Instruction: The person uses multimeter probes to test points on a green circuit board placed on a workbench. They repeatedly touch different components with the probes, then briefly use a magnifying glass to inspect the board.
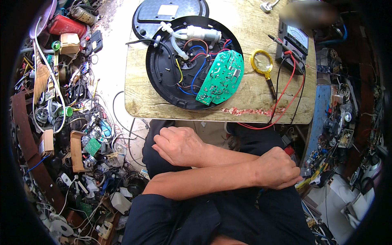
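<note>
My forearms are crossed over my lap below the table edge. My left hand (277, 168) lies over the right thigh, its fingers curled closed with nothing showing in them. Over the left knee rests my right hand (179, 145), also loosely closed and showing nothing held. Beyond them on the wooden table (141, 92) sits a round black appliance housing (163, 87), opened up. Inside it are a green circuit board (222, 77), a white cylindrical pump or motor (203, 33) with clear tubing, and blue, red and yellow wires. Neither hand touches these parts.
A black cover (183, 10) lies behind the housing. To its right are a yellow-rimmed magnifying glass (270, 87) and an analog multimeter (297, 37), whose red lead (290, 83) hangs over the front edge. A white plug (267, 7) lies far back. Piled electronic scrap (93, 146) covers the left floor.
</note>
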{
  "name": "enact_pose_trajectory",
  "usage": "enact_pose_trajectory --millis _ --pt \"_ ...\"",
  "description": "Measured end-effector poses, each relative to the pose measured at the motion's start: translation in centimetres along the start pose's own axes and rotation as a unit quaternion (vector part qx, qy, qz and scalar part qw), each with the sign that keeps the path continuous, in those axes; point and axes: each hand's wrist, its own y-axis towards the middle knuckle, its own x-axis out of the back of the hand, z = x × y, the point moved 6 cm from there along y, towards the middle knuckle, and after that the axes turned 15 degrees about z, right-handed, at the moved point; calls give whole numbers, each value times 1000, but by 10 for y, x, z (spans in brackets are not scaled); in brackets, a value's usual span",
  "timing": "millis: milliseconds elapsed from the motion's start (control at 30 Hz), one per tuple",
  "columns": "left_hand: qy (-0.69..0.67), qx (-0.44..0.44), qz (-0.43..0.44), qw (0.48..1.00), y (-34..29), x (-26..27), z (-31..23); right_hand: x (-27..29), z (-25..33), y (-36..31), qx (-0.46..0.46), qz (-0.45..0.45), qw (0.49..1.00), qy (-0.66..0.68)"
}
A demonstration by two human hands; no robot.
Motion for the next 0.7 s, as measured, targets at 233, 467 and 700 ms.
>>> enact_pose_trajectory --millis 233,467,700 --pt "3 2 -2 1000 -1 0 -1 -7 -1 0 -11 2 1000 -8" --pt "3 3 1 1000 -1 0 0 -7 -1 0 -7 1 1000 -11" --pt "4 5 5 1000 0 1 -1 -5 -1 0 -5 1 1000 -11"
